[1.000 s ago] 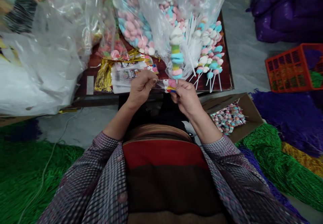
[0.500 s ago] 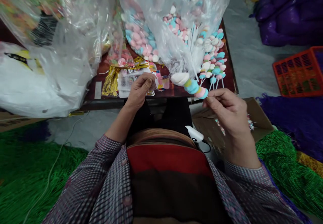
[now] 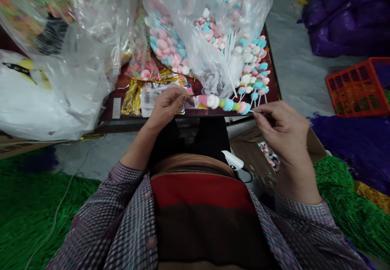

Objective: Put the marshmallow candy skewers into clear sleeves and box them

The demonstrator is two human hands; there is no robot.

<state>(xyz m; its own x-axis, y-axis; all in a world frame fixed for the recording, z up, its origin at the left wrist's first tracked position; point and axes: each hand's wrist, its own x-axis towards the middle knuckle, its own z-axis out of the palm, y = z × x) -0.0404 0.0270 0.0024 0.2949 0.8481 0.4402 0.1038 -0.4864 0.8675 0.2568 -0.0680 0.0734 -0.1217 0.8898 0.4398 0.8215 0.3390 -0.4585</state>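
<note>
The right hand (image 3: 284,130) pinches the thin white stick of a marshmallow skewer (image 3: 224,103) between thumb and fingertips, holding it level just above the near edge of the table (image 3: 274,95), with its candy end pointing left. The left hand (image 3: 167,103) is closed on a small clear wrapper (image 3: 190,101) whose mouth meets the skewer's tip; whether the first piece is already inside I cannot tell. The skewer looks light, and its pieces soft and easily squashed, so the bare stick is likely the safest hold; the wrapper is thin and slippery and probably wants a firm pinch at its rim. One skewer is in hand, with about six pieces threaded on it. A bundle of finished skewers (image 3: 254,77) lies near the table's right edge, too many to count. Two large clear bags of loose marshmallows (image 3: 183,46) stand toward the far edge. Beside the stack of wrappers near the left hand lies a bunch of gold twist ties (image 3: 131,97). One cardboard box (image 3: 252,156) sits below the right hand.
</note>
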